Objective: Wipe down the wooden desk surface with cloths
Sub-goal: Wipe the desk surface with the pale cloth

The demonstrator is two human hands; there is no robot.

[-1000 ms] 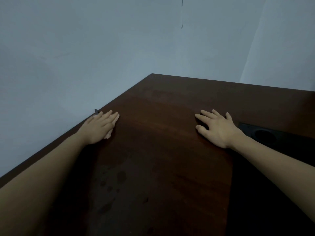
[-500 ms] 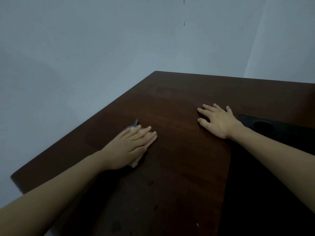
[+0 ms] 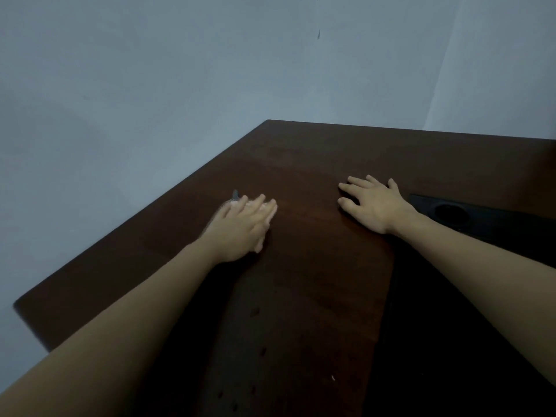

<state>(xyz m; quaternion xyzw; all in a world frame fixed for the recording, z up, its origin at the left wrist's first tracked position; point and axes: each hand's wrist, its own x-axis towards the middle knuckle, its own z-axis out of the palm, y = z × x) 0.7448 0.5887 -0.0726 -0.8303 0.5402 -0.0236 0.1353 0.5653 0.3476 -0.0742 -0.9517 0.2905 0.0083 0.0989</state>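
The dark wooden desk (image 3: pixel 316 164) fills the lower half of the view, its far corner pointing at the wall. My left hand (image 3: pixel 240 228) lies flat with straight fingers on the desk, blurred by motion, pressing a cloth (image 3: pixel 235 194) of which only a small grey tip shows beyond the fingers. My right hand (image 3: pixel 373 204) rests flat and spread on the bare wood to the right; no cloth shows under it. Several dark wet spots (image 3: pixel 255 311) mark the near part of the desk.
A black cable tray with a round socket (image 3: pixel 449 212) is set into the desk just right of my right wrist. Pale walls (image 3: pixel 150 85) stand close along the desk's left and back edges. The desk's left corner (image 3: pixel 18 305) is near.
My left hand slid with the cloth from the desk's left edge toward the middle, then a little farther away from me. My right hand stayed in place.
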